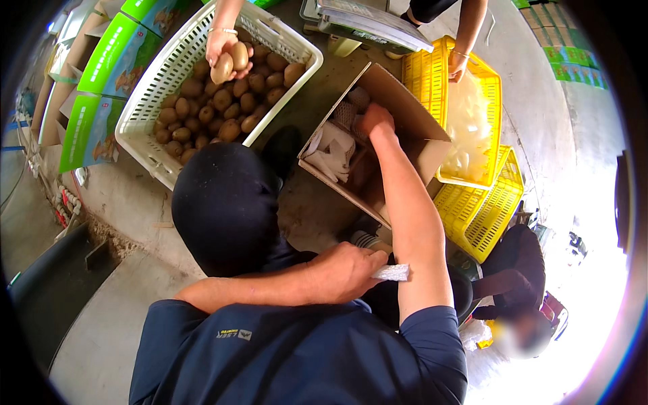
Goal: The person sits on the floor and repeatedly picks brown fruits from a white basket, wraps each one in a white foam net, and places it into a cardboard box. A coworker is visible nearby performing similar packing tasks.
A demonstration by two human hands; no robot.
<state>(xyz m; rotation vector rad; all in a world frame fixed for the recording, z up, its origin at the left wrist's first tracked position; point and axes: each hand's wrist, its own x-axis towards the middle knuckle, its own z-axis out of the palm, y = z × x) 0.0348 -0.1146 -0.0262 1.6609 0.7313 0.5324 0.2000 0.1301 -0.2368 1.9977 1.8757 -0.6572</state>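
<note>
My left hand (pixel 349 271) is held across my body, its fingers closed on a white foam net sleeve (pixel 394 273) that sticks out past the fingertips. With my arm stretched forward, my right hand (pixel 377 120) reaches down into an open cardboard box (pixel 430 152). It touches a foam-netted fruit (pixel 360 126) there; the fingertips are hidden, so a grip cannot be told. More netted fruit (pixel 345 112) lies beside it. White foam pieces (pixel 329 154) fill the near left corner of the box.
A white plastic crate (pixel 144 124) holds many kiwifruit (pixel 223 100). Over it, a co-worker's hand (pixel 230 56) carries two kiwifruit; another hand (pixel 457 66) grips a yellow crate (pixel 441 174). A weighing scale (pixel 374 25), a second yellow crate (pixel 476 223) and a person (pixel 511 283) are nearby.
</note>
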